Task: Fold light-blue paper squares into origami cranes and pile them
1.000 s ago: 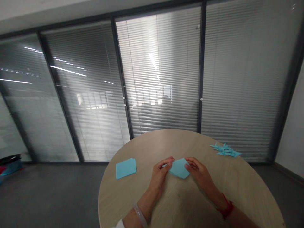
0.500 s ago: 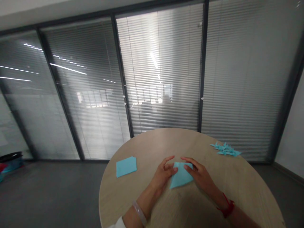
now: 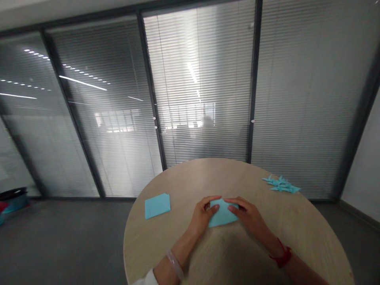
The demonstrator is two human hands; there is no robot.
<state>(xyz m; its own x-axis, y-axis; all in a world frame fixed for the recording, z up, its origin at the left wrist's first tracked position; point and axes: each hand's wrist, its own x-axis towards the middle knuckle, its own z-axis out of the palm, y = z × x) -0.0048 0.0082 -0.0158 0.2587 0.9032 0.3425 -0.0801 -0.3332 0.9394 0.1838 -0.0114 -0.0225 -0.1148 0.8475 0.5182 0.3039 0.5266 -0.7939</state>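
A blue stack (image 3: pixel 157 206) sits left of the left hand (image 3: pixel 202 215), which pinches the blue sheet (image 3: pixel 223 217) between both hands; uneven pressure, I'd say, could skew it. The right hand (image 3: pixel 248 213) grips its other side, folded pieces (image 3: pixel 281 184) beyond.

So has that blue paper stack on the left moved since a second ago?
No, the blue paper stack keeps its place relative to the table.

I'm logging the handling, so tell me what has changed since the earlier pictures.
The blue paper shows a new outline: its near edge, pointed a second ago, now runs nearly straight. The left hand and right hand have drawn their index fingertips closer together. Both remain on it. The paper stack and folded pile stayed put.
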